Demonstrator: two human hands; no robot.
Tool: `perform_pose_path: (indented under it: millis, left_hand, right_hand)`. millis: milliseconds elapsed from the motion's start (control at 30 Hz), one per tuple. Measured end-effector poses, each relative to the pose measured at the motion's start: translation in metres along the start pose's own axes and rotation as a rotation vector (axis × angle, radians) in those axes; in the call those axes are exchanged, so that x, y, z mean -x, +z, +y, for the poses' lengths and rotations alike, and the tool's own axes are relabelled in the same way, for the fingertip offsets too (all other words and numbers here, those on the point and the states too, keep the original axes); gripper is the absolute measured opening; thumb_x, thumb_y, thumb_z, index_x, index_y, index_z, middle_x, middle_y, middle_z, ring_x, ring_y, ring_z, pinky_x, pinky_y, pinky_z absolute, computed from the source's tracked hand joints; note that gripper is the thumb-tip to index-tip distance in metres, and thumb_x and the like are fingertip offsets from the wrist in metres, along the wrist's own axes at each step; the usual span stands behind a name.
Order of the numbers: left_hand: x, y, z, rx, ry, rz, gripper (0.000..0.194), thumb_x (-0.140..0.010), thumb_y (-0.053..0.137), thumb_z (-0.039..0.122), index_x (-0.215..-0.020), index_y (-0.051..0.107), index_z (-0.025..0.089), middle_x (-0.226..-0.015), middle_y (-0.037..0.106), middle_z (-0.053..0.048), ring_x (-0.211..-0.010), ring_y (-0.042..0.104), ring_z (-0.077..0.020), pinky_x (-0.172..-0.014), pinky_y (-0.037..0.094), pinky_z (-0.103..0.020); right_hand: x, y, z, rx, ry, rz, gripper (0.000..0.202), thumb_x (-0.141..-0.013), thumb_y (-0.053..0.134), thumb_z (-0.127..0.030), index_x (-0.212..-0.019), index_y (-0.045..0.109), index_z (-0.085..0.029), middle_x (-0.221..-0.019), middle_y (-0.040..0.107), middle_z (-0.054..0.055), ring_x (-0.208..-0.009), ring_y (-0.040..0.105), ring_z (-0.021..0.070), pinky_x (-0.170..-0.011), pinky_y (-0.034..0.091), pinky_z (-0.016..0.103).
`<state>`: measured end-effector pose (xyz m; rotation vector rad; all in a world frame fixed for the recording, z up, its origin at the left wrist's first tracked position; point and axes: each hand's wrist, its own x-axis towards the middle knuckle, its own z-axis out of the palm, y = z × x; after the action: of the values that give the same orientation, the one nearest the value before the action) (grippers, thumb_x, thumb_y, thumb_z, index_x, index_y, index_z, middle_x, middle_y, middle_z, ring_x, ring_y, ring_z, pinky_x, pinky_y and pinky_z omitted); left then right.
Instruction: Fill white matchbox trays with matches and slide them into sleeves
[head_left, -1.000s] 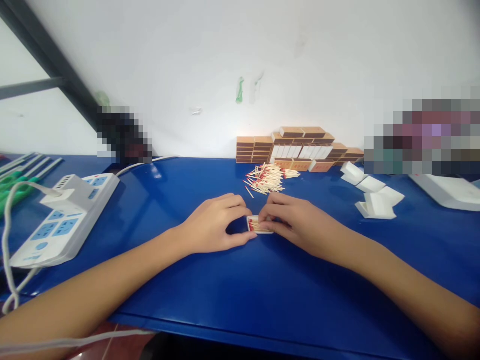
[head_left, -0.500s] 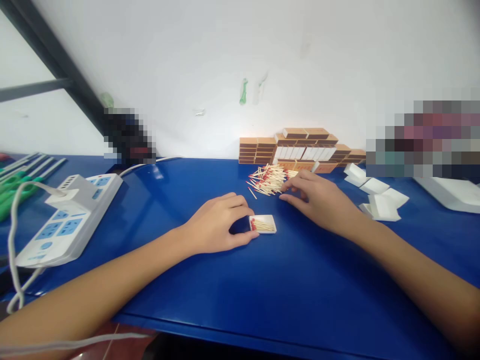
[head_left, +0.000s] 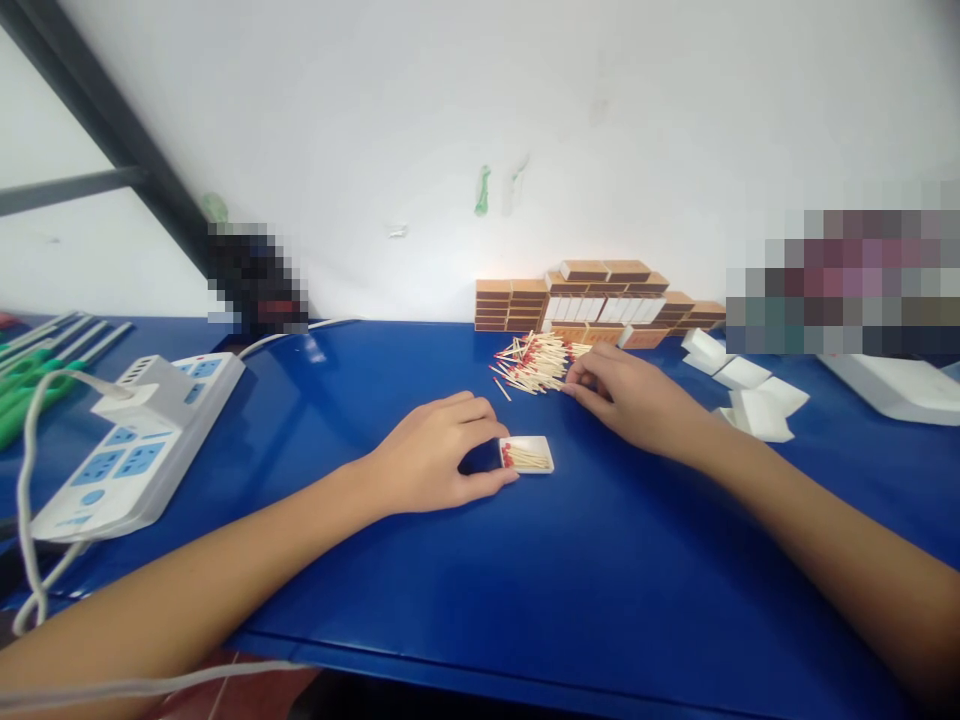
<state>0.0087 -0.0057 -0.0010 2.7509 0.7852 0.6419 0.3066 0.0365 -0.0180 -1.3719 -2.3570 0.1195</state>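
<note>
My left hand point(head_left: 446, 450) rests on the blue table, its thumb and fingers gripping the left end of a small white matchbox tray point(head_left: 545, 446). Inside the tray lies a small bunch of red-tipped matches point(head_left: 531, 460), their heads toward that hand. My right hand point(head_left: 634, 395) is at the right edge of a loose pile of matches point(head_left: 536, 362). Its thumb and forefinger are pinched together on the stick ends there; how many sticks they hold is hidden.
Brown matchboxes point(head_left: 510, 303) are stacked against the wall behind the pile. Several white empty trays point(head_left: 765, 410) lie to the right. On the left are a white power strip point(head_left: 142, 450) with a cable and green-handled tools point(head_left: 37, 385). The blue table point(head_left: 480, 590) has its edge at the front.
My right thumb and forefinger have closed together at the edge of the match pile. My left hand stays on the tray. The view has shifted slightly.
</note>
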Motion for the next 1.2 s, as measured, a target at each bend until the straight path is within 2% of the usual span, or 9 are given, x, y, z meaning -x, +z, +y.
perform_pose_path:
  millis: [200,433,600,833,967,1200]
  left_hand:
    - [-0.001,0.000,-0.001,0.003,0.000,-0.011,0.031,-0.097,0.068,0.043,-0.113,0.073,0.017,-0.105,0.071,-0.008,-0.095,0.065,-0.0217,-0.087,0.055,-0.036]
    - [0.000,0.000,-0.001,0.012,-0.011,-0.003,0.031,-0.096,0.069,0.043,-0.112,0.073,0.017,-0.105,0.071,-0.008,-0.096,0.065,-0.0216,-0.087,0.055,-0.037]
    - [-0.001,-0.001,-0.001,0.014,-0.009,-0.001,0.029,-0.096,0.069,0.042,-0.110,0.074,0.017,-0.104,0.071,-0.008,-0.094,0.065,-0.0215,-0.085,0.055,-0.036]
    - [0.000,-0.001,-0.001,0.009,-0.008,0.000,0.030,-0.096,0.069,0.042,-0.111,0.073,0.017,-0.105,0.071,-0.008,-0.095,0.065,-0.0216,-0.085,0.055,-0.036]
    - [0.000,-0.001,-0.001,0.009,-0.014,-0.007,0.030,-0.096,0.069,0.043,-0.112,0.073,0.017,-0.104,0.071,-0.008,-0.094,0.066,-0.0216,-0.084,0.055,-0.036]
    - [0.000,-0.002,-0.002,0.001,-0.005,0.001,0.031,-0.096,0.068,0.043,-0.112,0.073,0.018,-0.104,0.071,-0.008,-0.095,0.066,-0.0210,-0.085,0.055,-0.036]
  right_hand:
    - [0.001,0.001,-0.007,-0.009,0.018,0.015,0.022,-0.101,0.055,-0.041,-0.099,0.062,-0.021,-0.096,0.062,0.007,-0.082,0.060,0.0219,-0.073,0.046,0.035]
    - [-0.003,0.007,-0.007,0.023,-0.013,0.021,0.020,-0.103,0.051,-0.036,-0.092,0.058,-0.021,-0.092,0.062,0.008,-0.079,0.059,0.0225,-0.071,0.047,0.036]
    - [0.002,-0.001,-0.001,0.086,-0.024,-0.013,0.023,-0.104,0.046,-0.037,-0.092,0.058,-0.022,-0.093,0.064,0.009,-0.079,0.061,0.0236,-0.071,0.047,0.037]
    - [0.009,-0.014,0.000,0.028,-0.015,-0.096,0.028,-0.103,0.049,-0.044,-0.089,0.059,-0.023,-0.090,0.065,0.008,-0.076,0.061,0.0223,-0.068,0.047,0.036]
    - [0.008,-0.009,-0.003,0.016,0.005,-0.064,0.029,-0.103,0.051,-0.050,-0.097,0.060,-0.022,-0.095,0.065,0.008,-0.080,0.061,0.0227,-0.072,0.048,0.037]
    - [0.008,-0.006,-0.002,-0.003,0.008,-0.066,0.033,-0.104,0.044,-0.049,-0.089,0.057,-0.023,-0.090,0.065,0.008,-0.077,0.062,0.0234,-0.070,0.048,0.037]
